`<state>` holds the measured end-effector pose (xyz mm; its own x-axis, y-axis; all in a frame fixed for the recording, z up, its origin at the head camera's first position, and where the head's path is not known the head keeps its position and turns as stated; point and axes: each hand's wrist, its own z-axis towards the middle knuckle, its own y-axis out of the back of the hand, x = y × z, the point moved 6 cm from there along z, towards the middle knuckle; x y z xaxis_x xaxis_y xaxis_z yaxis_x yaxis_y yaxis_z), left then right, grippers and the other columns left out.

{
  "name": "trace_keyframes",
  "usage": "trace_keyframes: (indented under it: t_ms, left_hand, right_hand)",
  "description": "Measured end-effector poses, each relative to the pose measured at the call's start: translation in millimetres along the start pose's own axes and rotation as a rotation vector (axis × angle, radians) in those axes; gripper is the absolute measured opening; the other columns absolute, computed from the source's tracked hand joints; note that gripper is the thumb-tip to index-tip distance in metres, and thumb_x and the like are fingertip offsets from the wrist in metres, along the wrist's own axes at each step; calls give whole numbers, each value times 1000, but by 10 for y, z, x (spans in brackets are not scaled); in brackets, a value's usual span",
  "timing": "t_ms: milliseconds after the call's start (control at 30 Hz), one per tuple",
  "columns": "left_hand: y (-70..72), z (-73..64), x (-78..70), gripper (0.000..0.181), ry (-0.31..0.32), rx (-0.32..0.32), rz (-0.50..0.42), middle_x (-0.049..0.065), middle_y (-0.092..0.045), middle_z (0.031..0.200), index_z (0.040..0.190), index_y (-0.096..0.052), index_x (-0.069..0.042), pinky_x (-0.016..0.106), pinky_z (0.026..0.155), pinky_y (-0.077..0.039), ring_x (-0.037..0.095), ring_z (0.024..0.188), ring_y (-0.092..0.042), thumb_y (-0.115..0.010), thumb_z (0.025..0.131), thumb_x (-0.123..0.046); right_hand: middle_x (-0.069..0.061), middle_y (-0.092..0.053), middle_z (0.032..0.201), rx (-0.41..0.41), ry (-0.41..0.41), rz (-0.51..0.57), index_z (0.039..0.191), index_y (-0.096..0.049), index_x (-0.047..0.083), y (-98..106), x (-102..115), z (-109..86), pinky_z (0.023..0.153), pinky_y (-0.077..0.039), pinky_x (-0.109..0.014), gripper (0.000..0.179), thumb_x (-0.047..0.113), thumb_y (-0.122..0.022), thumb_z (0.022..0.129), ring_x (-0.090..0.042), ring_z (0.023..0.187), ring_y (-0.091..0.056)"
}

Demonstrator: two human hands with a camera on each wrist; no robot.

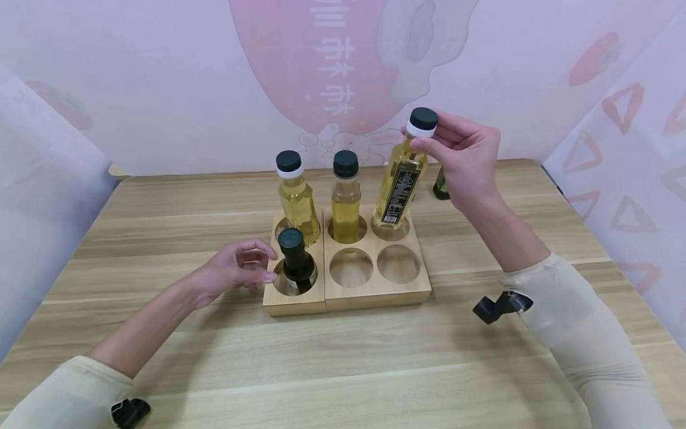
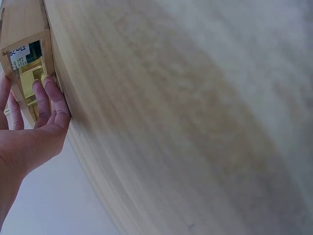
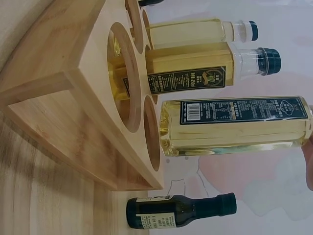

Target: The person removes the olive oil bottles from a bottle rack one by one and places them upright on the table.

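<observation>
My right hand [image 1: 471, 158] grips a square bottle of yellow oil [image 1: 401, 185] by its neck, just below the dark cap. The bottle tilts, its base right at the back right hole of the wooden bottle rack [image 1: 375, 298]. In the right wrist view, the black label of this oil bottle [image 3: 239, 110] faces the camera. At the rack's left side, my left hand [image 1: 236, 268] has its fingers loosely bent. Its fingertips lie right at the rack's side [image 2: 48, 54] in the left wrist view. Closest to them, a small dark green bottle [image 1: 296, 262] stands in the front left hole.
Two more oil bottles, one on the left [image 1: 299, 205] and one in the middle [image 1: 345, 202], stand in the back holes. Behind my right hand, another dark green bottle [image 3: 176, 211] stands on the wooden table [image 1: 343, 369]. A printed cloth [image 1: 187, 89] hangs behind.
</observation>
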<state>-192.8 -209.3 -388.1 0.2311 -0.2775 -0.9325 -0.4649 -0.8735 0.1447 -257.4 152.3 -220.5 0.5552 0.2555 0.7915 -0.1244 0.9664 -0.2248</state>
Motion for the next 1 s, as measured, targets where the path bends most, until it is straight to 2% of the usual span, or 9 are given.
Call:
trace_keyframes:
  t_ms: [367,700,867,1000]
  left_hand:
    - [-8,14,-9,33,0,2,9,13,-51,113,116,-60,-7,34,74,-57,20,92,-58,-79,89,-6]
    - [3,13,-15,32,4,-4,11,12,-53,112,116,-61,-8,33,72,-57,19,89,-59,-79,89,-6]
    - [-6,7,-7,32,-2,2,-2,11,-53,109,115,-61,-8,32,71,-56,20,86,-59,-79,89,-4]
    - [-28,9,-9,31,-14,18,-35,11,-54,107,114,-60,-7,35,77,-59,19,88,-61,-78,90,-2]
  right_hand:
    - [-12,-79,96,-86,-30,27,115,-72,-10,82,-109,43,80,-62,-31,39,-27,-72,80,-22,84,-78]
    - [-15,-78,97,-98,-39,64,114,-71,-13,59,-146,91,80,-62,-32,39,-29,-71,78,-23,84,-78]
    - [-14,-78,97,-92,-13,43,116,-68,-15,59,-160,95,79,-62,-32,41,-30,-71,78,-22,84,-78]
    - [-13,-78,97,-99,11,29,117,-67,-17,63,-168,101,78,-62,-32,41,-29,-71,78,-21,84,-78]
